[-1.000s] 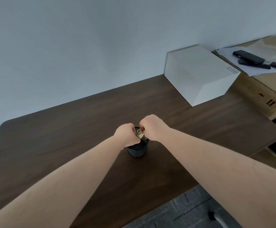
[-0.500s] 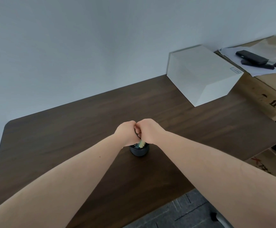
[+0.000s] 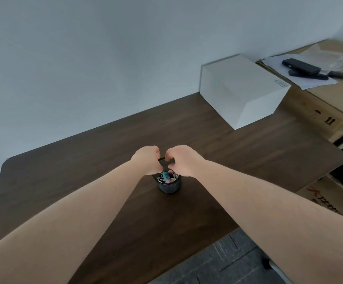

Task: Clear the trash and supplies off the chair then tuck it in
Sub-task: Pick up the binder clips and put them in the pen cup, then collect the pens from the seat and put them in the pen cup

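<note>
A small black cup (image 3: 169, 186) stands on the dark wooden desk (image 3: 84, 165), holding several coloured binder clips (image 3: 166, 177). My left hand (image 3: 146, 160) and my right hand (image 3: 181, 161) hover just above the cup's far rim with fingers curled. Between their fingertips runs a thin black curved piece (image 3: 164, 159), pinched from both sides; what it is I cannot tell. The grey chair seat (image 3: 227, 263) shows at the bottom edge, below the desk's front.
A white box (image 3: 242, 93) sits at the desk's back right corner against the wall. Right of the desk are cardboard boxes (image 3: 320, 111) with papers and black devices (image 3: 301, 67) on top. Another printed carton (image 3: 322, 197) stands lower right.
A gold binder clip held between my hands a second ago has gone into the cup. My hands have lifted slightly and parted, uncovering the clips in the cup.
</note>
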Available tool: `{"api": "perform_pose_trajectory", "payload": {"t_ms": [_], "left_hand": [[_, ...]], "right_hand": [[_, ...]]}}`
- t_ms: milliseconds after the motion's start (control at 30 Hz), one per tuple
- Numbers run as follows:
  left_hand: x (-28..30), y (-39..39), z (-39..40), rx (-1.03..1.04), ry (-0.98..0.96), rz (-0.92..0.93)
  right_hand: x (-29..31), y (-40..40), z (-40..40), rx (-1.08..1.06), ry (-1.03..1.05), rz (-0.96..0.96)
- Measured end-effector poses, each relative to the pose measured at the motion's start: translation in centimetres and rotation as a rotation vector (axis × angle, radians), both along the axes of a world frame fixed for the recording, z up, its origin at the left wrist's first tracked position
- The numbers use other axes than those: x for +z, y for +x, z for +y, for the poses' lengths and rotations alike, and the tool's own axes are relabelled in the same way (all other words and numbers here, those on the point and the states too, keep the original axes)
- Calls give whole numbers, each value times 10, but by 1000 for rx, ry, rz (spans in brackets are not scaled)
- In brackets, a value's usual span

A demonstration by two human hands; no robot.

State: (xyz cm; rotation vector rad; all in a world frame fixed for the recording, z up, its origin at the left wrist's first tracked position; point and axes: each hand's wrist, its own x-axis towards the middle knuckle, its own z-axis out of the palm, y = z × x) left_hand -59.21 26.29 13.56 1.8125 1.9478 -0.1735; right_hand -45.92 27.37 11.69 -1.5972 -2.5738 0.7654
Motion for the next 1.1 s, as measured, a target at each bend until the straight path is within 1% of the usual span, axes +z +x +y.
{"api": "perform_pose_trajectory", "payload": {"t_ms": [167,300,433,567,700,833,933,1100], "left_hand": [[7,29,0,-107,-20,82],[11,76,-2,-201,5,111],[12,154,-12,-321,-30,128],[2,252,-36,-495,-69,106],[-23,355,-75,-700,-80,130],[-60,450,-129,-891,-112,117],[-92,511,-173,-988,-134,128],[-151,593,-239,-1149,-197,188]], "right_hand": [[11,40,-10,-44,69,13],[16,100,-27,-113,80,-9],[10,183,-57,-264,84,-7],[-4,279,-105,-414,16,-49],[-25,374,-172,-591,-33,-85],[-57,460,-251,-741,-117,-126],[-84,513,-312,-838,-213,-156],[-135,579,-402,-1044,-351,-143]]}}
